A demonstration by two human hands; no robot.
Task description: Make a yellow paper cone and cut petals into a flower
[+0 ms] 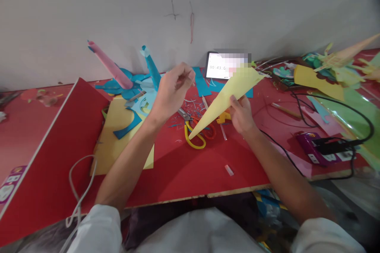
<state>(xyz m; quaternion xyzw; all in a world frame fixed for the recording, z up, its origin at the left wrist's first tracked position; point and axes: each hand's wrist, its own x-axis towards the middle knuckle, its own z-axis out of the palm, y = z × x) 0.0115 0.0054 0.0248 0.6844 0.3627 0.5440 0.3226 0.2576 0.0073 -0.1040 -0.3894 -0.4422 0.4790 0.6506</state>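
Note:
My right hand (242, 114) grips a pale yellow paper cone (221, 99) near its wide end, thumb on the outside. The narrow tip points down and left, over the yellow handle of the scissors (199, 146). My left hand (176, 87) is raised to the left of the cone and apart from it. Its fingers are curled in together, and whatever they may pinch is too small to make out. Behind the cone lies an orange glue gun (223, 117), partly hidden. Beyond my left hand stands a rolled blue paper tube (152, 69).
A pink paper tube (111, 65) rises from blue paper petals at the back left. A phone (219, 65) leans against the wall. Yellow paper sheets (118, 154) lie left. At right are a purple box (316, 148) and a black cable (369, 122). A red partition (56, 142) stands left.

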